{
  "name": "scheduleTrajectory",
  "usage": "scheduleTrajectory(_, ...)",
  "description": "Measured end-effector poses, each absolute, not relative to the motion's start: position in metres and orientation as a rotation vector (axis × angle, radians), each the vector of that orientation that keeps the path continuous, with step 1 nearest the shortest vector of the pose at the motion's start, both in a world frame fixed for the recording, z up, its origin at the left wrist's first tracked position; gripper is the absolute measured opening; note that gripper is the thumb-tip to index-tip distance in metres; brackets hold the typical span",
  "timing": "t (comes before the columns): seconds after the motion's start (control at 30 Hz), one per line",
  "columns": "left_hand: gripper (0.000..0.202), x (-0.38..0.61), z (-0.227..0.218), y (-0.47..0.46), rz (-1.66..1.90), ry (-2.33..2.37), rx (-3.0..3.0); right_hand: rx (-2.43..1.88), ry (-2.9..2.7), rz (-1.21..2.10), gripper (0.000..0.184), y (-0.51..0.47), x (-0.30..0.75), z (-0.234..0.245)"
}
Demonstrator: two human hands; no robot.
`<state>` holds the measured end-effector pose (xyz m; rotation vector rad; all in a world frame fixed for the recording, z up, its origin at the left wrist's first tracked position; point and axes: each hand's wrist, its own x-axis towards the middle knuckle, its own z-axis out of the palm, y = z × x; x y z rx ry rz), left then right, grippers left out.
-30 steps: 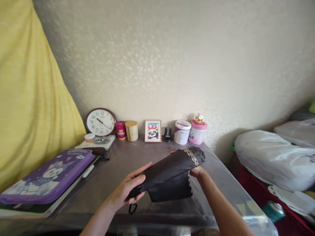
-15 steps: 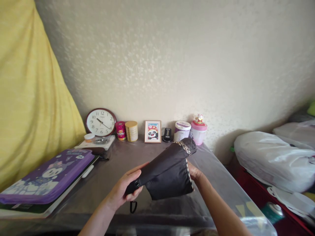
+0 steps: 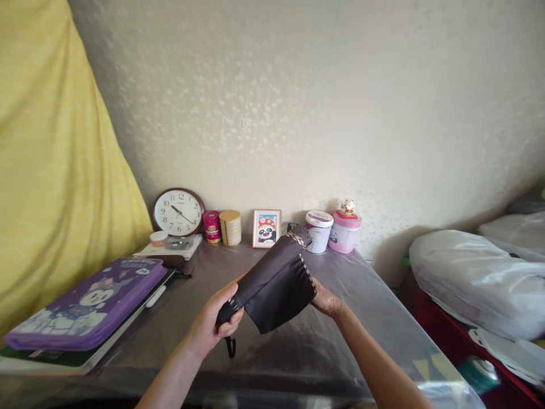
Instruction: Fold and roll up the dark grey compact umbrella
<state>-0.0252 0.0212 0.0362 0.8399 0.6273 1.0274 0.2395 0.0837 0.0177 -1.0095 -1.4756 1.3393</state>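
I hold a folded black umbrella [image 3: 275, 284] with a patterned trim over the grey table [image 3: 349, 295]. My left hand [image 3: 213, 324] is closed round its black handle, and a wrist strap dangles below. My right hand [image 3: 326, 298] is under the far edge of the loose canopy, gripping the fabric; its fingers are mostly hidden by the cloth. The umbrella tip points away and up toward the wall.
Along the wall stand a round clock [image 3: 177, 211], two small tins [image 3: 221, 227], a panda picture frame [image 3: 266, 228] and two tubs [image 3: 334, 231]. A purple case [image 3: 85, 304] lies on books at left. White plastic bags [image 3: 477, 278] are piled at right; yellow cloth [image 3: 51, 170] hangs at left.
The umbrella has swung to the left and tilted up more steeply. My left hand has closed tighter round the handle, and my right hand followed leftward with the canopy.
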Motion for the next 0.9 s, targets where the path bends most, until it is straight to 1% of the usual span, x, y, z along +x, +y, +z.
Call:
scheduleTrajectory(0.13, 0.039, -0.026, 0.037, 0.021, 1.042, 0.614, 0.819, -1.097, -1.677, 1.229, 0.016, 0.08, 0.232, 0.02)
scheduleTrajectory(0.23, 0.035, -0.028, 0.037, 0.021, 1.047, 0.608, 0.811, -1.17, -1.695, 1.232, 0.019, 0.075, 0.226, 0.024)
scheduleTrajectory(0.4, 0.035, -0.03, 0.039, 0.021, 1.071, 0.639, 0.828, -1.139, -1.701, 1.457, 0.02, 0.069, 0.225, 0.035)
scheduleTrajectory(0.5, 0.04, -0.032, 0.041, 0.021, 1.105, 0.66, 0.864, -1.067, -1.611, 1.565, 0.016, 0.07, 0.232, 0.037)
scheduleTrajectory(0.6, 0.047, -0.032, 0.041, 0.022, 1.13, 0.708, 0.906, -0.966, -1.457, 1.578, 0.013, 0.073, 0.235, 0.038)
scheduleTrajectory(0.7, 0.053, -0.031, 0.04, 0.021, 1.146, 0.799, 0.966, -0.845, -1.258, 1.632, 0.005, 0.073, 0.232, 0.042)
scheduleTrajectory(0.83, 0.059, -0.026, 0.041, 0.019, 1.156, 0.949, 1.08, -0.68, -1.051, 1.802, 0.018, 0.069, 0.224, 0.049)
scheduleTrajectory(0.9, 0.062, -0.021, 0.043, 0.017, 1.147, 1.036, 1.149, -0.611, -0.971, 1.823, 0.02, 0.068, 0.22, 0.05)
